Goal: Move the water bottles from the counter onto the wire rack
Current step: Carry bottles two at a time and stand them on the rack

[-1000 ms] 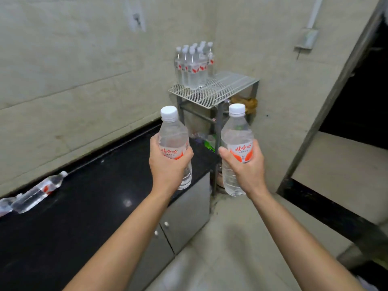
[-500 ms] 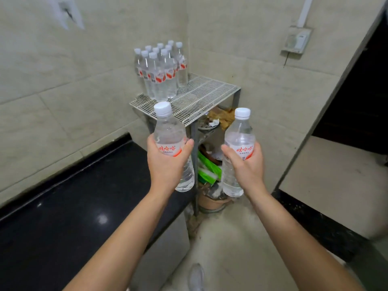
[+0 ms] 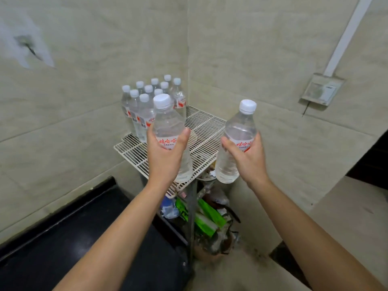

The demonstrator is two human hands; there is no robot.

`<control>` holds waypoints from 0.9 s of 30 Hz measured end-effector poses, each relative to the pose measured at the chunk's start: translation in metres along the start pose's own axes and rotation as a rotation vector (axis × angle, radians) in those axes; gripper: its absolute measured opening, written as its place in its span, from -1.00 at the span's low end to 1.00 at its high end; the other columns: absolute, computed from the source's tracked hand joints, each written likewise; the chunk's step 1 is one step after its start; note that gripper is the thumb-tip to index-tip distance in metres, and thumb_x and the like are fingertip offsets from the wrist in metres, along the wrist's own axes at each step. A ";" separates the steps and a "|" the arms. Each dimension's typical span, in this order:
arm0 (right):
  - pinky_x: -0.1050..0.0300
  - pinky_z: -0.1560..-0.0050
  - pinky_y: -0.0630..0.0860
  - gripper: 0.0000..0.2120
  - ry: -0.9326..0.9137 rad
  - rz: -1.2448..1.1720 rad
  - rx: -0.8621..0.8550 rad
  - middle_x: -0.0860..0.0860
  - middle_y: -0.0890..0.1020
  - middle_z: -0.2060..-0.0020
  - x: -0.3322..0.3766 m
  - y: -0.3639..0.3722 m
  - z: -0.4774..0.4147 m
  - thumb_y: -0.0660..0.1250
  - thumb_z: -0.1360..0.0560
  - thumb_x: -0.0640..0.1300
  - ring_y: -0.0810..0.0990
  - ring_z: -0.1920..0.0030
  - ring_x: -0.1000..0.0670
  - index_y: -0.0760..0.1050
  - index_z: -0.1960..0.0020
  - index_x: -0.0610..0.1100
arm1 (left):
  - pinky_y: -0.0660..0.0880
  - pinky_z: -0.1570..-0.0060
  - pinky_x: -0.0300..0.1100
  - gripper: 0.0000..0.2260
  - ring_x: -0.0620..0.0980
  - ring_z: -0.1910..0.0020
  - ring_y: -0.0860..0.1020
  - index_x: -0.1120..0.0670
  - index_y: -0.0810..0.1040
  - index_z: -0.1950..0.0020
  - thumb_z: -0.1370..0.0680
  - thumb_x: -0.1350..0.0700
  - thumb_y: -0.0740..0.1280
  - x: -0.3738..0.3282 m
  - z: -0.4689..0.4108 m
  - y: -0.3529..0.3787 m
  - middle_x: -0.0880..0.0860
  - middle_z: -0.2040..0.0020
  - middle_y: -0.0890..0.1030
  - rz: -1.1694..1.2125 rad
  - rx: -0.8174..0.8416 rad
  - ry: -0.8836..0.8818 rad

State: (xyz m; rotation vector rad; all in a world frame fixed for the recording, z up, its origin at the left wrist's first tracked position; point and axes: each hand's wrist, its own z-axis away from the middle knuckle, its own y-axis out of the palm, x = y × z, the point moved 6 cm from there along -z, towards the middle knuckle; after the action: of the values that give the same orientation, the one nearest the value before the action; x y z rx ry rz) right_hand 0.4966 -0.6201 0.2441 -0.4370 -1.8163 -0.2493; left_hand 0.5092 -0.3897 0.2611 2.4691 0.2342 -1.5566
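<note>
My left hand (image 3: 165, 154) grips a clear water bottle (image 3: 168, 122) with a white cap and red label, held upright above the front of the white wire rack (image 3: 203, 131). My right hand (image 3: 245, 156) grips a second, matching bottle (image 3: 237, 133), slightly tilted, over the rack's right front edge. Several more water bottles (image 3: 144, 106) stand clustered at the rack's back left corner against the wall. The black counter (image 3: 88, 244) lies lower left, under my left forearm.
Tiled walls meet in a corner behind the rack. Under the rack sit green packages (image 3: 207, 219), a blue-white packet (image 3: 168, 206) and a round brown pot (image 3: 212, 246). A wall socket box (image 3: 321, 89) with a conduit hangs at the right. A dark doorway opening is far right.
I have come closer to the rack. Both hands with their bottles have risen and moved forward, and now hover over the rack's front part. The counter has slid out of most of the view.
</note>
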 end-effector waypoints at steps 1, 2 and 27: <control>-0.17 -0.19 0.60 -0.33 -0.001 -0.002 0.017 0.06 0.68 -0.04 -0.006 0.007 -0.016 0.57 -0.25 0.24 0.68 -0.05 0.03 0.48 -0.24 -0.04 | 0.52 -0.29 -0.10 -0.38 -0.12 -0.23 0.59 0.07 0.37 -0.45 -0.48 -0.04 0.52 0.008 -0.009 0.004 -0.01 -0.28 0.61 -0.009 -0.009 -0.003; -0.17 -0.19 0.60 -0.32 -0.003 -0.003 0.045 0.05 0.68 -0.05 -0.011 0.015 -0.032 0.56 -0.26 0.25 0.68 -0.06 0.03 0.48 -0.24 -0.05 | 0.51 -0.31 -0.06 -0.39 -0.12 -0.25 0.58 0.05 0.36 -0.46 -0.49 -0.04 0.51 0.017 -0.017 0.008 -0.02 -0.29 0.60 -0.019 -0.019 -0.010; 0.16 -0.11 0.59 -0.36 -0.016 -0.248 0.791 0.06 0.63 -0.15 -0.151 0.137 -0.283 0.55 -0.31 0.27 0.66 -0.13 0.09 0.41 -0.28 0.13 | 0.44 -0.27 -0.39 -0.32 -0.40 -0.33 0.41 -0.02 0.20 -0.56 -0.54 -0.01 0.45 0.144 -0.128 0.118 -0.22 -0.40 0.41 -0.424 -0.348 -0.227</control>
State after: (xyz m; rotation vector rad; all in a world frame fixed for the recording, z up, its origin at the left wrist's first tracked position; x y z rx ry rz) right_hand 0.8379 -0.6312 0.1732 0.3427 -1.8191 0.3080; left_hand 0.7111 -0.4669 0.1959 2.0407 0.9507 -1.7518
